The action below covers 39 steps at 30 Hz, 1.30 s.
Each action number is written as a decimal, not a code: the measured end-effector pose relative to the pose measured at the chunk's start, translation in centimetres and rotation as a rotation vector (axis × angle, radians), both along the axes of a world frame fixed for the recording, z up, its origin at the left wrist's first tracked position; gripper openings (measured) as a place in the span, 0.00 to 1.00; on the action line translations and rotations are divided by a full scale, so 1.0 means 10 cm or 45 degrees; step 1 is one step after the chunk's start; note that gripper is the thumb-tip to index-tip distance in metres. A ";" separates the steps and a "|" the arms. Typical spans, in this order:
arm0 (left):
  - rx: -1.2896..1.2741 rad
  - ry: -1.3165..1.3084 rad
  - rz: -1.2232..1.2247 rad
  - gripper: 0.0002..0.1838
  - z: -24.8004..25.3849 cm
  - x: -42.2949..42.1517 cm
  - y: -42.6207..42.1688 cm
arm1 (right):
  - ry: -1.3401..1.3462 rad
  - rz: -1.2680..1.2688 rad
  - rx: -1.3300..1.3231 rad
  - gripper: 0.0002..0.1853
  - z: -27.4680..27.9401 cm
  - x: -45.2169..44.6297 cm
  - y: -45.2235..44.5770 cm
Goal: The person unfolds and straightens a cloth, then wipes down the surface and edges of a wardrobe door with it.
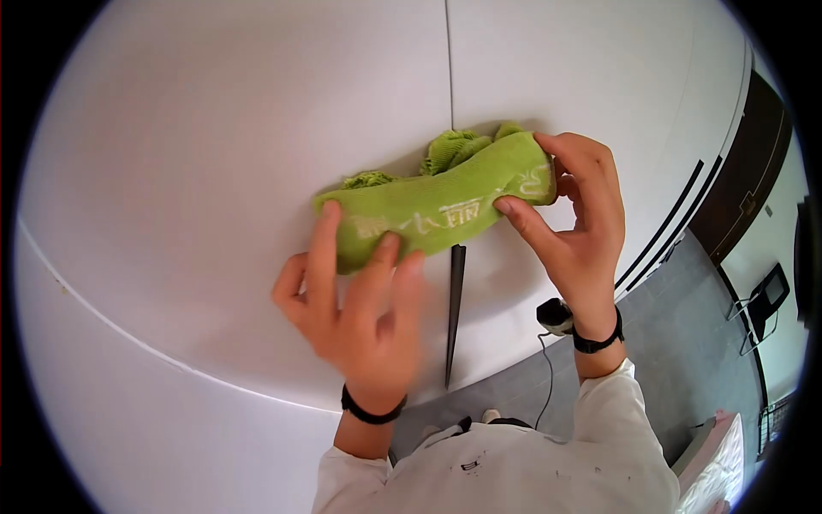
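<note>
Touching one green cloth (441,206), one left hand (358,313) spread on it, one right hand (586,231) pinching its end

Probably an office or workroom. A broad white tabletop (214,103), grey floor (676,321), black chair (768,289) and dark door (743,167) suggest it.

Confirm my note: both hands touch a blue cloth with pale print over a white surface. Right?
Not quite: the head view shows the cloth is green. The left hand and right hand do touch it, the print is pale and the surface white.
</note>
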State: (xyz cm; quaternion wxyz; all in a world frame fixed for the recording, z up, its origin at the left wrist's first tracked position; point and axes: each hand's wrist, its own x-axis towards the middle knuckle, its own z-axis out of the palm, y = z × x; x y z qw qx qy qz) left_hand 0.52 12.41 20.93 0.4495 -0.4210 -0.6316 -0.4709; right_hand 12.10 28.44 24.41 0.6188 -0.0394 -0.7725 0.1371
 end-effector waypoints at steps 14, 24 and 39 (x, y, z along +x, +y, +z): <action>0.193 0.055 0.221 0.20 -0.06 -0.10 0.10 | -0.090 0.131 0.165 0.25 0.13 -0.01 -0.01; 0.122 0.133 0.285 0.20 -0.01 -0.27 -0.20 | -0.135 0.123 0.326 0.25 0.09 -0.12 -0.07; 0.017 0.184 -0.036 0.21 0.05 -0.35 -0.27 | -0.350 0.201 0.632 0.26 0.45 -0.15 -0.01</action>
